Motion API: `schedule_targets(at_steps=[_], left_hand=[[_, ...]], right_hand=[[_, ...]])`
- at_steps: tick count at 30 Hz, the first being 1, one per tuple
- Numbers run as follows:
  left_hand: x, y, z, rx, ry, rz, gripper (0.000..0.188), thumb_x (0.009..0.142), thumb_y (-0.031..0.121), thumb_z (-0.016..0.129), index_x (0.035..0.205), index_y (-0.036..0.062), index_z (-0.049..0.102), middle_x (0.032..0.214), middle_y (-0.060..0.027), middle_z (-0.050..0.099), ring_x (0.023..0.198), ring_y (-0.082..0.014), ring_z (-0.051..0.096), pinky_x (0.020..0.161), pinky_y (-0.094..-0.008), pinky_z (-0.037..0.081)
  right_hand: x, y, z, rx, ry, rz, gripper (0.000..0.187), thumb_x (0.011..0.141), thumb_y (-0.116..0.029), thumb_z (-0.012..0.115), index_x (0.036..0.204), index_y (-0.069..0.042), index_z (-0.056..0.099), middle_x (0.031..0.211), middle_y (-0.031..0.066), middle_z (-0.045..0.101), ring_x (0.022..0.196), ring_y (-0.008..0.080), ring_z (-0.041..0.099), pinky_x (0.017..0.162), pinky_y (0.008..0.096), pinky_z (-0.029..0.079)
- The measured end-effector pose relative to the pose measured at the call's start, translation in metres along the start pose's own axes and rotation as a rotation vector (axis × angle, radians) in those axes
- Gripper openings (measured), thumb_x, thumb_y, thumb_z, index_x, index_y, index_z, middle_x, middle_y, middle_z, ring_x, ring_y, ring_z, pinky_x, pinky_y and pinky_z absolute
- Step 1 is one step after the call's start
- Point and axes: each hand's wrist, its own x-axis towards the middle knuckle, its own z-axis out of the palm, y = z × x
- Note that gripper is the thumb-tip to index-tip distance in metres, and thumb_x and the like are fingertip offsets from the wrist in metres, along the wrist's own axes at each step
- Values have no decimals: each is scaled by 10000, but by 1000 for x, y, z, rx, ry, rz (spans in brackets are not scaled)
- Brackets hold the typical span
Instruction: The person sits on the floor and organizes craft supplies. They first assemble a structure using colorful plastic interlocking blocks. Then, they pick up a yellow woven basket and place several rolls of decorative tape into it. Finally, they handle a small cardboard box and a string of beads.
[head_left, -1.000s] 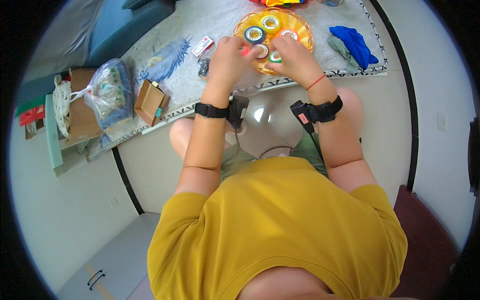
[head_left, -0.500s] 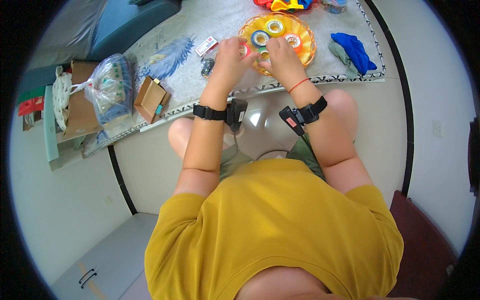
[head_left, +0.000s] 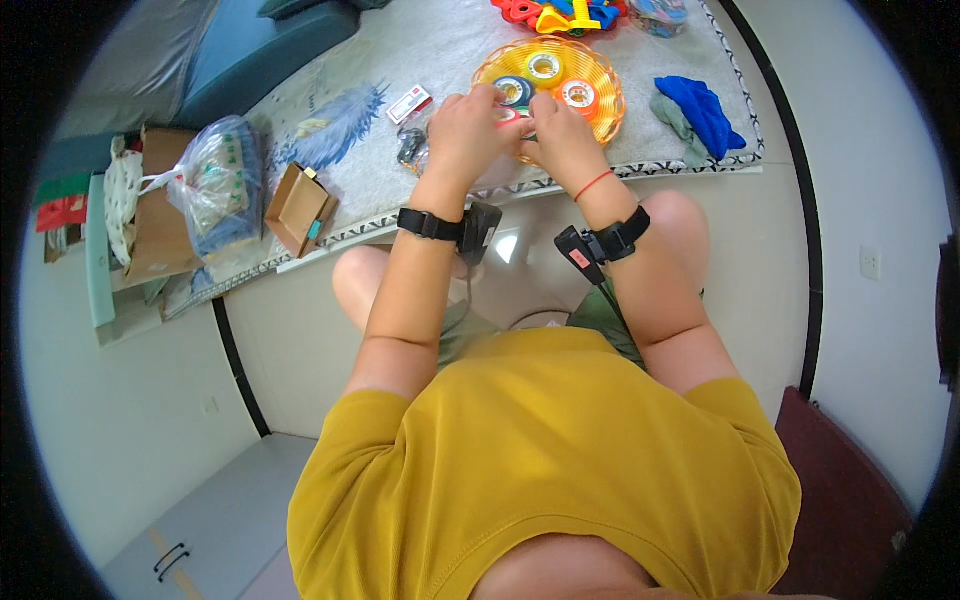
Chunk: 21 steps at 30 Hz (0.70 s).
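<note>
Both my hands meet over the near left part of a round orange-yellow woven basket (head_left: 612, 118). My left hand (head_left: 468, 135) is closed round a red-pink roll of tape (head_left: 507, 115), of which only a part shows between the fingers. Bent over the near rim, my right hand (head_left: 563, 138) has its fingertips against the left hand's. A bit of green roll (head_left: 527, 117) shows at those fingertips; whether the right hand grips it I cannot tell. In the basket lie a yellow roll (head_left: 544, 67), a dark blue roll (head_left: 514, 92) and an orange roll (head_left: 578, 95).
Red, yellow and blue plastic pieces (head_left: 570, 16) lie beyond the basket. Blue cloth (head_left: 700, 115) lies to its right. Leftward are a small white-red box (head_left: 408, 104), a dark item in clear wrapping (head_left: 411, 146), an open cardboard box (head_left: 300, 210) and a filled plastic bag (head_left: 217, 185).
My left hand has moved right and slightly nearer, bringing the red-pink roll over to the right hand. The hands now touch. The whole view has shifted a little.
</note>
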Motion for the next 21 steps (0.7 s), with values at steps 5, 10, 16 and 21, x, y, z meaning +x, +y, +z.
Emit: schedule_targets(at_steps=[5, 10, 16, 21], left_hand=[[1, 0, 7, 82, -58, 13, 502, 719, 468, 758, 1007, 78, 628, 938, -88, 700, 874, -297, 651, 751, -418, 481], [0, 2, 11, -54, -45, -7, 521, 700, 487, 769, 976, 74, 612, 918, -96, 693, 847, -302, 654, 742, -416, 476], [3, 15, 0, -95, -15, 20, 530, 658, 430, 821, 939, 44, 591, 846, -125, 668, 775, -325, 639, 687, -407, 493], [5, 21, -2, -145, -21, 98, 507, 649, 366, 840, 927, 33, 575, 821, -131, 647, 769, -328, 617, 680, -412, 490]], right_hand=[[0, 6, 5, 19, 14, 13, 385, 647, -65, 757, 910, -7, 480, 867, 199, 601, 864, 384, 606, 740, 446, 499], [-4, 7, -11, -28, -40, 9, 393, 659, -86, 762, 936, -18, 492, 914, 192, 605, 875, 380, 610, 744, 450, 503], [-9, 19, -30, -48, 13, -3, 331, 720, -98, 718, 985, -35, 530, 953, 178, 606, 894, 370, 614, 756, 451, 501], [-9, 24, -56, 21, 14, 136, 205, 802, -105, 619, 994, -79, 553, 909, 169, 615, 832, 369, 617, 703, 458, 495]])
